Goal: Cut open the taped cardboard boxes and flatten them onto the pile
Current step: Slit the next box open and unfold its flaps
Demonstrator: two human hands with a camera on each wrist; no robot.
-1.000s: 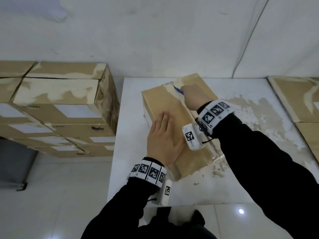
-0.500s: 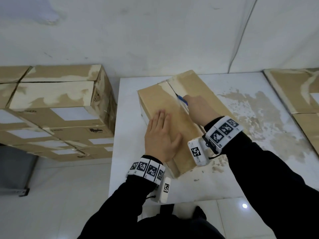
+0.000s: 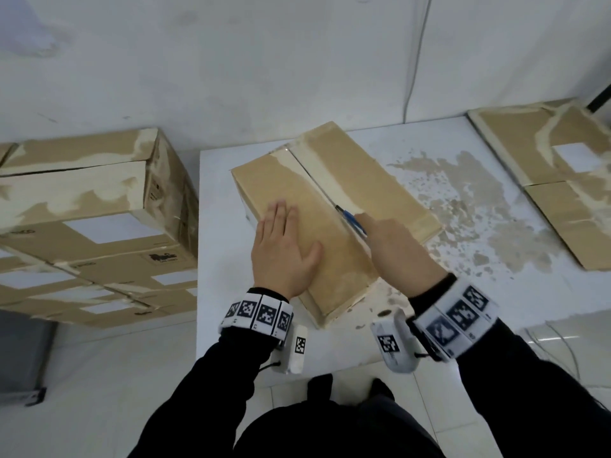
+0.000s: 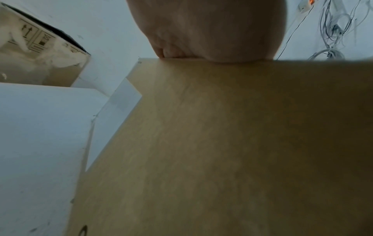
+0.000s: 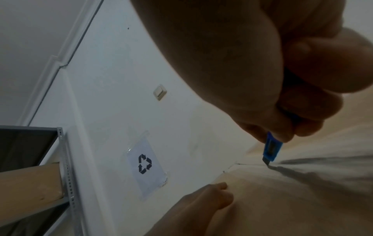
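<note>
A closed brown cardboard box (image 3: 370, 180) lies on the white table (image 3: 224, 259), taped along its top centre seam. My left hand (image 3: 282, 249) presses flat on the box's near left top flap, fingers straight. My right hand (image 3: 396, 249) grips a blue utility knife (image 3: 352, 221), its blade in the seam about halfway along the box. In the right wrist view the blue utility knife (image 5: 271, 150) has its tip in the slit of the cardboard box (image 5: 292, 199), with the left hand (image 5: 201, 201) flat nearby. The left wrist view shows the cardboard box's (image 4: 222, 143) side close up.
A stack of taped boxes (image 3: 82, 206) stands left of the table. Flattened cardboard (image 3: 562, 180) lies at the table's right end. Torn paper residue (image 3: 479, 206) marks the tabletop. A wall (image 3: 264, 61) stands just behind the table. Cables (image 3: 562, 338) lie on the floor at right.
My right hand has drawn the knife along the seam from the box's far end toward me, to about the middle. The left hand stays pressed on the flap.
</note>
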